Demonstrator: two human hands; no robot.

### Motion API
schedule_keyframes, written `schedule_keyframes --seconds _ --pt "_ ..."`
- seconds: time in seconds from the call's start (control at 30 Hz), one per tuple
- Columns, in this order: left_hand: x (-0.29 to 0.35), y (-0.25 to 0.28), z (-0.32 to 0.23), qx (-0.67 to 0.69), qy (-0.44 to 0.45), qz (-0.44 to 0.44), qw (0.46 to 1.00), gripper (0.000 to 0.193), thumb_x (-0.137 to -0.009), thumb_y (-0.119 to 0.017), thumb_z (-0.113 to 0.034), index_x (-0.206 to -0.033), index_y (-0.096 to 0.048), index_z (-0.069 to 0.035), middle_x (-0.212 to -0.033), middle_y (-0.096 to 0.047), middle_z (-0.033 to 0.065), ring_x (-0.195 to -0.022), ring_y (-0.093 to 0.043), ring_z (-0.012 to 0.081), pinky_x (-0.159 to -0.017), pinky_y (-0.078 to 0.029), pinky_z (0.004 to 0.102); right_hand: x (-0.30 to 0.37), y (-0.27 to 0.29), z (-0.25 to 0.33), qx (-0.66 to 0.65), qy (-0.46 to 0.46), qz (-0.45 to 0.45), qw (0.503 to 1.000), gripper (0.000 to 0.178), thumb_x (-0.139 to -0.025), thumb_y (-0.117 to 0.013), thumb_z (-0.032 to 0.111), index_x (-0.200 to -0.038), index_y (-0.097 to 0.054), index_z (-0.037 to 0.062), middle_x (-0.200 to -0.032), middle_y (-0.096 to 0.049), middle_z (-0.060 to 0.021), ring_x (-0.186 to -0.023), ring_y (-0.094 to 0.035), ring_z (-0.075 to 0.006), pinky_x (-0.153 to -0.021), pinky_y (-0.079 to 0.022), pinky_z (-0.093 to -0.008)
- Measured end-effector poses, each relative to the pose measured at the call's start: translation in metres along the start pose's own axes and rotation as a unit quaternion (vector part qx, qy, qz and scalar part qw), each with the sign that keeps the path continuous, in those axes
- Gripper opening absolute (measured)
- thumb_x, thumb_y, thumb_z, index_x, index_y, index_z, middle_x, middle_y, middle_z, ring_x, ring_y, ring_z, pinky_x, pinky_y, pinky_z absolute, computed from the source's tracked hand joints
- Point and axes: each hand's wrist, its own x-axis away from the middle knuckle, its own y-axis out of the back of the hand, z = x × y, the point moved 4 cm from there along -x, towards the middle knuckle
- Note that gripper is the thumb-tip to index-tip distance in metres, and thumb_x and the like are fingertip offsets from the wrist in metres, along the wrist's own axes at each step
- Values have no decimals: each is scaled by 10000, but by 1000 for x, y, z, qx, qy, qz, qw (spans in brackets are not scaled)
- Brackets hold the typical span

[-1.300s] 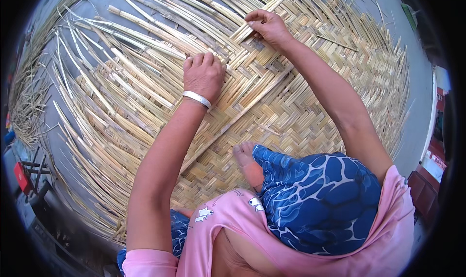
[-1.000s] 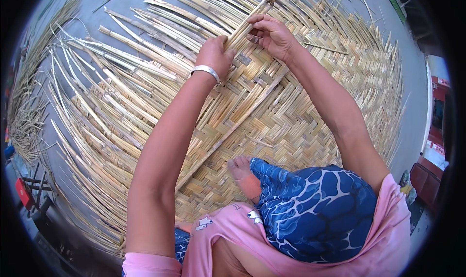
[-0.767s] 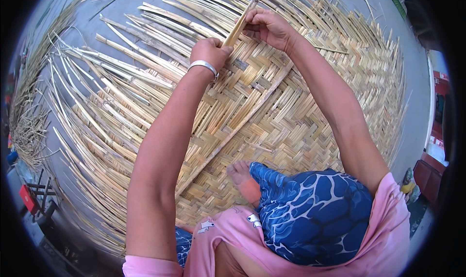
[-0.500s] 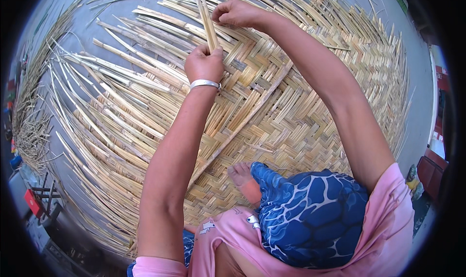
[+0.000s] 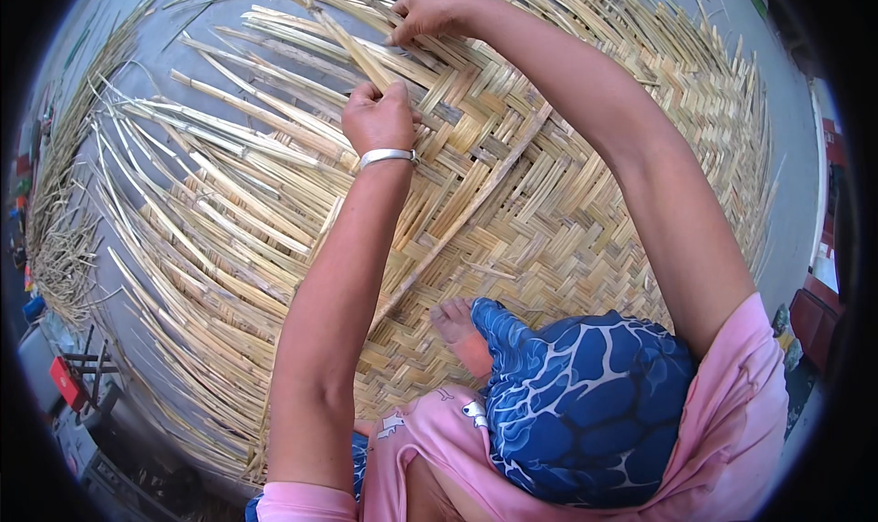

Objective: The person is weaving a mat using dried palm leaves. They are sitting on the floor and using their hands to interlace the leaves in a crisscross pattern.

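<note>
A large mat (image 5: 549,220) of pale split reed strips lies on the floor beneath me, its weave a zigzag pattern. My left hand (image 5: 380,119), with a silver bracelet at the wrist, grips a raised bundle of reed strips (image 5: 352,48) near the far edge of the weave. The bundle leans up and to the left. Just to its right, my right hand (image 5: 428,17) is closed with its fingertips down among other reed strips (image 5: 416,58); the exact grip is partly hidden. A long thin stick (image 5: 466,215) lies slantwise across the mat.
Loose unwoven strip ends (image 5: 210,211) fan out along the left and far sides. More dry reeds (image 5: 59,247) lie on the grey floor (image 5: 215,19) at far left. My bare foot (image 5: 455,328) rests on the mat. A red object (image 5: 67,382) stands at lower left.
The bundle in my left hand has tipped from nearly upright to the left. My right hand has shifted slightly left, with its fingers now down at the strips.
</note>
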Motion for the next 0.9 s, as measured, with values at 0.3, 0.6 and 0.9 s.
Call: schedule_keyframes --seconds 0.3,0.6,0.9 --pt "-35 -12 26 -179 -42 88 979 253 -792 -629 -204 -920 -653 12 -708 -642 133 -564 -623 212 -572 -487 324 25 0 -10 -205 34 0 978 337 -779 -722 323 -964 -630 57 -841 -617 -3 -784 -567 -85 -764 -448 -248" --pt "-58 -19 31 -323 15 186 928 295 -797 -629 -309 -912 -679 -42 -806 -669 149 -763 -646 264 -718 -482 344 29 8 -40 -349 39 -90 932 220 -824 -680 176 -1027 -626 110 -857 -613 31 -762 -563 -47 -633 -461 -187" --pt "-42 -12 35 -231 -55 111 965 291 -783 -647 -247 -994 -653 -47 -824 -669 124 -783 -640 268 -750 -486 347 45 6 -67 -70 95 -280 953 181 -800 -652 212 -950 -660 111 -751 -622 3 -691 -587 -105 -640 -481 -259"
